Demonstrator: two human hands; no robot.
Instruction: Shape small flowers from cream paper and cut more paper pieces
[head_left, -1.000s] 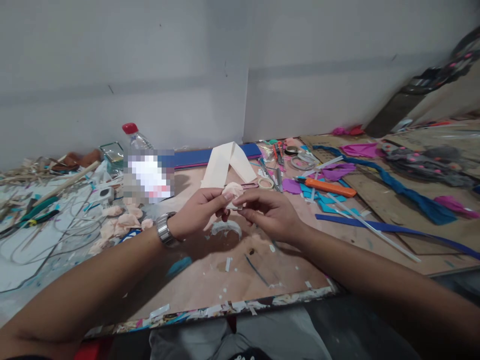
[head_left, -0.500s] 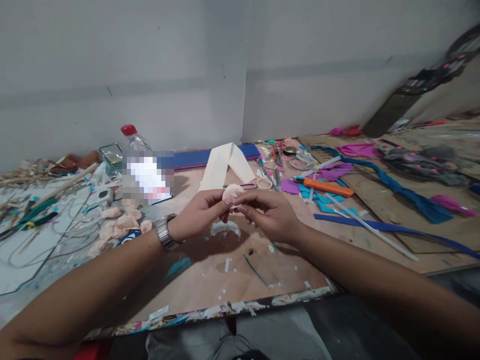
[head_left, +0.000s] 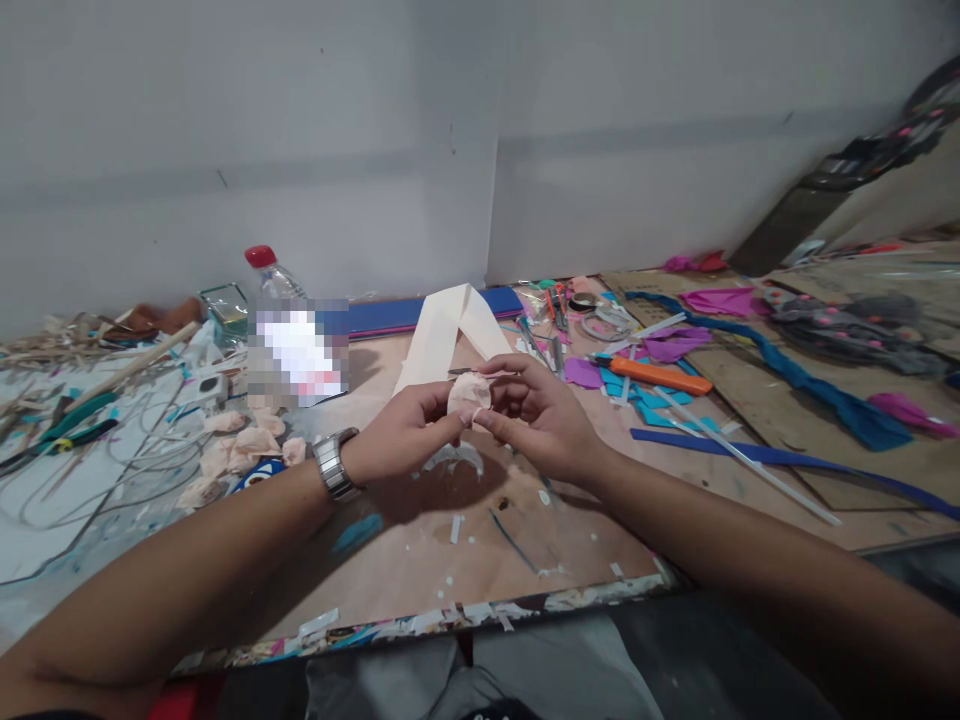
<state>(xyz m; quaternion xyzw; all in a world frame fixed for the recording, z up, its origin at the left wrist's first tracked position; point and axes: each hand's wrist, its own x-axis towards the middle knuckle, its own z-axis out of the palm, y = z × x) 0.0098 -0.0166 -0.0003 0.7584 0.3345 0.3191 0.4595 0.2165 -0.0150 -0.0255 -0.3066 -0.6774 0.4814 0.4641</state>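
Observation:
Between my hands, above the middle of the table, is a small pale peach paper piece [head_left: 470, 392] with a rounded outline. My left hand [head_left: 409, 430], with a metal watch [head_left: 337, 464] on its wrist, grips its left and lower edge, thumb in front. My right hand [head_left: 544, 415] pinches its right side with the thumb at the lower edge; the other fingers curl behind it. Behind the hands a folded cream paper strip [head_left: 431, 335] lies on the table. Several crumpled peach pieces [head_left: 251, 445] lie to the left of my left hand.
A red-capped bottle [head_left: 261, 258] and a lit phone screen [head_left: 304, 355] stand at the back left. Green-handled pliers [head_left: 79, 420] lie at the far left. To the right are an orange cutter [head_left: 660, 375], a blue strip [head_left: 750, 450] and clear sticks [head_left: 739, 455] on the table [head_left: 480, 550].
The peach piece has turned so more of its round face shows. My right fingers have lifted and spread slightly behind it. The whole view has shifted a little.

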